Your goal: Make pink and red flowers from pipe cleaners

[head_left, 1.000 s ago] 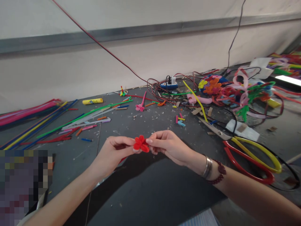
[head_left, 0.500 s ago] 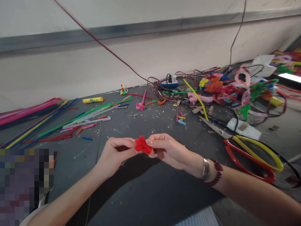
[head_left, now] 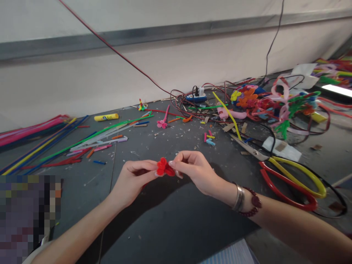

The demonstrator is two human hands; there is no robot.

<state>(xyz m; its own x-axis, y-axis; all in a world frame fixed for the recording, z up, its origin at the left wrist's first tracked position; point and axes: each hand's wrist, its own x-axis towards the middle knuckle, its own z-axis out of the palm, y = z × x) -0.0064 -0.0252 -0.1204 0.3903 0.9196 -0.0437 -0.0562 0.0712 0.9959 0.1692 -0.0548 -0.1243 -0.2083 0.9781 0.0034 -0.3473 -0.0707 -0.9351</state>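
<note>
A small red pipe-cleaner flower (head_left: 164,167) is held up over the dark table, between my two hands. My left hand (head_left: 134,179) pinches its left side between thumb and fingers. On the other side, my right hand (head_left: 194,170) grips a red petal with thumb and forefinger. Large scissors (head_left: 264,159) with one red and one yellow handle lie to the right of my right wrist. Beyond my hands, a pink pipe-cleaner flower (head_left: 161,124) with a stem rests on the table, and short cut pieces (head_left: 210,139) lie nearer.
Long pipe cleaners (head_left: 41,150) are bundled at the left, near a yellow glue stick (head_left: 106,117). A blue power strip (head_left: 196,98) with tangled cords sits by the wall. Finished pipe-cleaner flowers (head_left: 249,97) heap up at the right. Striped paper (head_left: 231,255) shows at the bottom edge.
The red flower has turned, its petals now facing more to the left. My right hand's fingers have shifted and arch higher over it. The view has moved slightly.
</note>
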